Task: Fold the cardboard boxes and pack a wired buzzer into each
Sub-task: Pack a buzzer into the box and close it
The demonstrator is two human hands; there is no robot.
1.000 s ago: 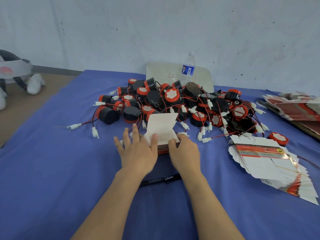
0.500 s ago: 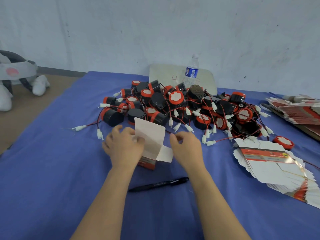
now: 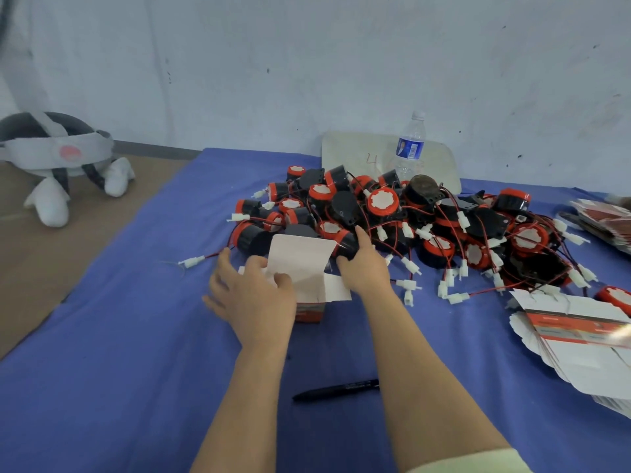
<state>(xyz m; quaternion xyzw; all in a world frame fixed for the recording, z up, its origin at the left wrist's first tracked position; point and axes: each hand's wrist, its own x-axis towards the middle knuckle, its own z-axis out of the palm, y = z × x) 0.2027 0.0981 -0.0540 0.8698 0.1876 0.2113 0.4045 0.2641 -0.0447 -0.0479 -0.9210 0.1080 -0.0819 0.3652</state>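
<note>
A small white and red cardboard box (image 3: 307,285) stands on the blue table with its top flaps raised. My left hand (image 3: 251,295) holds the box from its left side, fingers curled over the rim. My right hand (image 3: 362,266) grips a black and red wired buzzer (image 3: 346,245) at the near edge of the pile of buzzers (image 3: 409,227), just beyond the box. The pile is a tangle of black and red discs with red wires and white plugs.
Flat unfolded boxes lie fanned at the right (image 3: 580,339), with another stack at the far right edge (image 3: 604,220). A black pen (image 3: 336,390) lies between my forearms. A water bottle (image 3: 411,148) and a white board (image 3: 355,155) stand behind the pile. A headset (image 3: 54,155) rests at left.
My right hand left the box and reached forward into the pile, closing on a buzzer. My left hand shifted to hold the box, which now stands open.
</note>
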